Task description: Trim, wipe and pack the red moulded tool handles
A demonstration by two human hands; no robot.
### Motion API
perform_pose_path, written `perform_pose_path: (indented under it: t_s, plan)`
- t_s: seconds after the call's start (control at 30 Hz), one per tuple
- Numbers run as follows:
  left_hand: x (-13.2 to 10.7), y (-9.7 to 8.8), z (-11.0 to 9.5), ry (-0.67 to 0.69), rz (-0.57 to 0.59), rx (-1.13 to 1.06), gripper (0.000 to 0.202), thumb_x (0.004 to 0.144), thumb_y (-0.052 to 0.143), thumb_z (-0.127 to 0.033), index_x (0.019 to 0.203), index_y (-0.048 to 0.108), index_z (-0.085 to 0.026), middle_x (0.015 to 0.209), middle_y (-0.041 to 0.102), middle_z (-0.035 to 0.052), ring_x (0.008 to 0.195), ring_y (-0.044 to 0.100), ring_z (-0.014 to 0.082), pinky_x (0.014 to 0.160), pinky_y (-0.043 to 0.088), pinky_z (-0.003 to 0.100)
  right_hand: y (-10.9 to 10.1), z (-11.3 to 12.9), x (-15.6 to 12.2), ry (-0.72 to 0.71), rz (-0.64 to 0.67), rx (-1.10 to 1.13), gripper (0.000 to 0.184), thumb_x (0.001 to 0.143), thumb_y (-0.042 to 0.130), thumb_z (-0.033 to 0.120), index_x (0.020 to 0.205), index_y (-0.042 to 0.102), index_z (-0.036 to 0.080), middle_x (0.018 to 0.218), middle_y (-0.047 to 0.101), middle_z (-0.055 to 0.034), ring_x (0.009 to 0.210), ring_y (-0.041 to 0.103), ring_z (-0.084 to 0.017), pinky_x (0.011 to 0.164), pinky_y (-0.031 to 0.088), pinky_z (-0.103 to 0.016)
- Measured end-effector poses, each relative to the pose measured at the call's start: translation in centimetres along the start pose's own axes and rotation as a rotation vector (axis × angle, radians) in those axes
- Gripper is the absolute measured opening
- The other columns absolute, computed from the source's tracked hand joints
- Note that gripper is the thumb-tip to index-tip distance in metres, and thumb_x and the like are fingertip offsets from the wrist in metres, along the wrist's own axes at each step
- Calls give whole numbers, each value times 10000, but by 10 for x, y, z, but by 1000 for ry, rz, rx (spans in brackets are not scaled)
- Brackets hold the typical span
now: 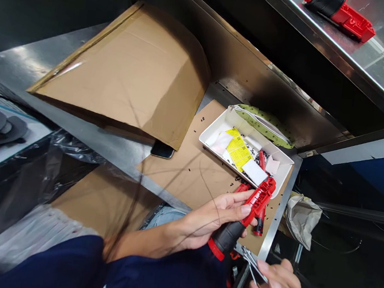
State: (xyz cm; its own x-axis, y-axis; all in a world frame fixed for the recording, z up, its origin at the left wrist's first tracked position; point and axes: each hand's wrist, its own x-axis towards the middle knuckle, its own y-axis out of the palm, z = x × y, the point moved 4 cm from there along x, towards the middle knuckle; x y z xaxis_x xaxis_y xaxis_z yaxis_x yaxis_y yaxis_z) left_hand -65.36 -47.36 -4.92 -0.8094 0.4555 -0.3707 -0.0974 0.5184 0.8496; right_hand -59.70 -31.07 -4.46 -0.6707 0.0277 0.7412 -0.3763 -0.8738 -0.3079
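Currently, the left hand [214, 220] has its fingers clenched around a red-and-black tool [258, 202], held above a cardboard sheet [188, 176]. The right hand [274, 287] pinches a metal clip [254, 266]. Just beyond the fingers sits a white tray [248, 141]; a phone [162, 149] lies farther left, and a second tool [338, 13] rests on a shelf [371, 58] above.

A camera worn on the person's head looks forward and steeply down, rolled so that the steel counter [84, 143] runs diagonally across the frame. It sits close above the left hand [216, 223] and right hand [274, 287], which fill the lower right with the red power tool [242, 219]. Dark strands of hair [131, 188] hang across the view.
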Motion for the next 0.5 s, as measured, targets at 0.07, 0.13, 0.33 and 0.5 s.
perform_pose_path:
  t_s: [0.07, 0.13, 0.33, 0.5]
  plan:
    - [0, 0, 0, 0, -4, 2, 699, 743, 852, -436, 1355, 626, -184, 859, 657, 25, 663, 539, 72, 658, 463, 174, 3, -2, 0, 36, 78, 14, 162, 862, 732, 274, 938, 598, 224, 816, 740, -26, 811, 618, -205, 975, 438, -503]
    - [0, 1, 1, -11, -12, 8, 716, 737, 853, -445, 1365, 617, -194, 859, 654, 19, 641, 534, 65, 632, 452, 166, 8, 1, 2, 44, 121, 33, 162, 854, 737, 249, 946, 607, 216, 843, 752, -29, 828, 624, -193, 995, 429, -466]
    - [-1, -2, -4, 72, -35, 138, 689, 813, 790, -402, 1429, 556, -204, 1037, 700, 58, 814, 602, 118, 724, 477, 195, 11, 2, 10, 159, 9, 161, 143, 884, 676, 213, 1015, 621, 197, 845, 711, -17, 805, 640, -176, 1002, 453, -452]
    - [-8, -70, -5, 191, -57, 767, 668, 881, 693, -322, 1502, 466, -230, 1551, 476, 97, 1396, 449, 259, 1130, 357, 345, 25, -78, -16, 779, 206, 175, 211, 937, 419, 421, 994, 509, 239, 770, 531, 41, 622, 619, -151, 696, 566, -386]
